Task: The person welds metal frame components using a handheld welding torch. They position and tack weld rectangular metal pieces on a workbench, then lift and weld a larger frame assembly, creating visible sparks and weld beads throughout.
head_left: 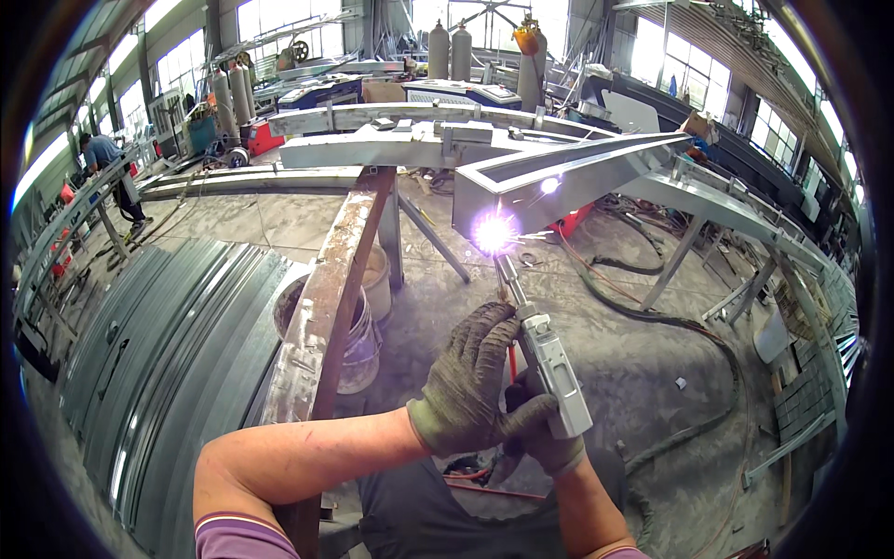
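Observation:
A silver-grey handheld welding gun (556, 373) points up and away from me, its narrow nozzle reaching a metal frame. My right hand (545, 427), in a dark work glove, grips the gun's rear part. My left hand (468, 371), gloved the same way, is closed against the gun's front left side, with its fingertips near the nozzle; what lies under its fingers is partly hidden. At the nozzle tip a bright violet-white glare with sparks (494, 231) covers the lower near corner of the wedge-shaped silver metal frame (577, 191). A red hose (511, 361) shows between my hands.
A rusty steel beam (331, 307) runs along my left, with buckets (358, 349) beside it. Long metal strips (177, 345) lie stacked at left. Dark hoses (643, 312) trail over the floor at right. Another person (110, 172) stands at far left. Gas cylinders (450, 51) stand behind.

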The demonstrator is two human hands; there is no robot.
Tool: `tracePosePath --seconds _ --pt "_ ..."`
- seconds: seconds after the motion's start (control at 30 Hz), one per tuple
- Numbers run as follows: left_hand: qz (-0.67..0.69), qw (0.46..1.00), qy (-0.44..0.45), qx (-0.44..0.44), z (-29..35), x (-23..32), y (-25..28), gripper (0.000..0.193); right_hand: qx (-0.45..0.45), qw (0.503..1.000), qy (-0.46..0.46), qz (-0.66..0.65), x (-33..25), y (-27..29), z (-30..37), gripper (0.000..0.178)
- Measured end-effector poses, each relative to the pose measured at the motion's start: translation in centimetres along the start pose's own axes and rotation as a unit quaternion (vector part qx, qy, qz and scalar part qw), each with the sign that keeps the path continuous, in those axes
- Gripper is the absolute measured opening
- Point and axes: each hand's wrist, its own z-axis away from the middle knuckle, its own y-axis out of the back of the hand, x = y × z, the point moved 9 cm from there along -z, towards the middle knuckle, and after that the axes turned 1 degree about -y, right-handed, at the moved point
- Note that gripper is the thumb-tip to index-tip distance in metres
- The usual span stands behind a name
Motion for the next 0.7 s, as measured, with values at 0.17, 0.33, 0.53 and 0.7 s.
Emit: tracePosePath --seconds 0.17,0.33,0.53,0.7 --pt "-0.007 1.0 -0.005 -0.007 0.1 -0.1 -0.1 0.096 -0.001 1.0 -0.027 -0.007 0.6 -0.2 0.2 0.022" --pt "-0.001 1.0 0.005 -0.003 0.2 -0.2 -0.2 0.096 -0.011 1.0 -0.007 0.016 0.5 -0.2 0.2 0.019" --pt "-0.009 1.0 -0.008 0.006 0.2 0.0 -0.1 0.094 -0.015 0.998 0.005 0.064 0.1 -0.2 0.1 0.017" --pt "0.0 1.0 0.001 0.001 0.1 -0.1 -0.1 0.094 0.006 0.991 0.083 0.103 -1.4 -0.2 -0.1 0.014"
